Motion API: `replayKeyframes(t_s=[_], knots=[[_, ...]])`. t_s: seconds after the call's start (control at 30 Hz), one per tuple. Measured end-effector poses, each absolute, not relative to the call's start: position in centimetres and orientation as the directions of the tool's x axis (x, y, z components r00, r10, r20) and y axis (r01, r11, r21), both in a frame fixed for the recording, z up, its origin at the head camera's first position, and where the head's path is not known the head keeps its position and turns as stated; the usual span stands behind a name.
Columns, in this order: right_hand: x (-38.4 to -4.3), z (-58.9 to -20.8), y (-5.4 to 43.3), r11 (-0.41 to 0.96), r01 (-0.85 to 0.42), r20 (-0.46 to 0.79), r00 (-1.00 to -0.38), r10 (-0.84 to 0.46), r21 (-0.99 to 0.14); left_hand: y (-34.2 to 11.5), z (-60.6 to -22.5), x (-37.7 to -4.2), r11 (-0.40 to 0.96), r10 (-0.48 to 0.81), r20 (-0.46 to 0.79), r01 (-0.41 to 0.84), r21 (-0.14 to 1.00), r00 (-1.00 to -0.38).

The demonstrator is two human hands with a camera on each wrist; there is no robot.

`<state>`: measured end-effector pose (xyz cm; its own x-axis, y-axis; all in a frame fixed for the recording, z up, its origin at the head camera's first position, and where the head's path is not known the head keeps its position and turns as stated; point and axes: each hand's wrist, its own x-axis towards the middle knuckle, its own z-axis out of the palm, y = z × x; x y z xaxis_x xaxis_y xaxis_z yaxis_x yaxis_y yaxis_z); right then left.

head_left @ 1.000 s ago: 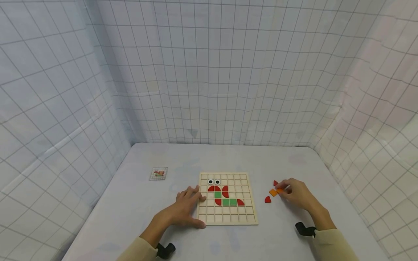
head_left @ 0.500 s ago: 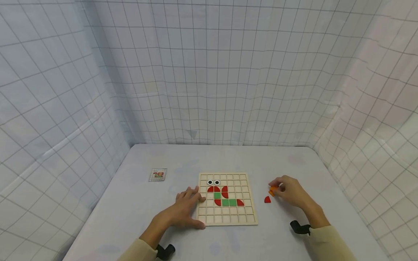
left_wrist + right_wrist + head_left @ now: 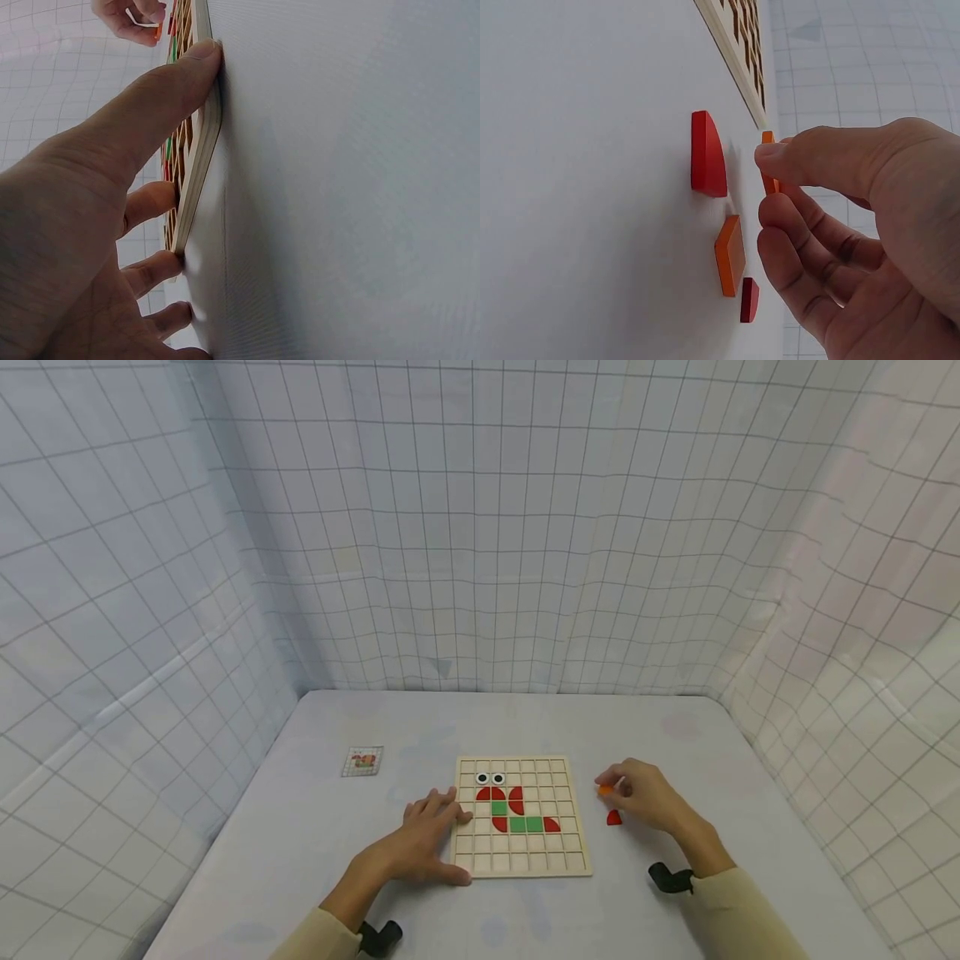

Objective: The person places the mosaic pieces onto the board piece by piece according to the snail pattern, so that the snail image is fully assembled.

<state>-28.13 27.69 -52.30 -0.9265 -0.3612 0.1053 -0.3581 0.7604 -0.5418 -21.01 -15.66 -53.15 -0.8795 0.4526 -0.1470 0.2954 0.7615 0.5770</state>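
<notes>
A pale grid board [image 3: 538, 862] lies on the table, with red quarter-circle and green square tiles in its cells and two eye tiles at its upper left. My left hand [image 3: 423, 841], fingers spread, rests along the board's left edge, thumb at the near corner. Right of the board, my right hand [image 3: 643, 793] pinches an orange tile [image 3: 769, 176] between thumb and fingers, above the table. In the right wrist view, a red quarter-circle tile [image 3: 707, 156], another orange tile [image 3: 730, 257] and a second red tile [image 3: 749, 300] lie beneath that hand.
A small picture card [image 3: 363, 762] with a printed grid lies at the table's left. Grid-patterned white curtains [image 3: 480, 527] enclose the back and both sides of the white table [image 3: 420, 727].
My right hand has picked up the orange tile and carried it left toward the board, now covering the loose tiles in the head view. My left hand and the board stay put.
</notes>
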Motion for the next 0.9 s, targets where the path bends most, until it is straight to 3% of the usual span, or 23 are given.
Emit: replayKeyframes(t_s=[0.9], knots=[[-29.1, -52.7, 21.7, 0.69, -0.437, 0.08, -0.871, -0.484, -0.577, -15.6, -53.0, -21.0, 0.753, 0.458, -0.137, 0.302, 0.584, -0.878]])
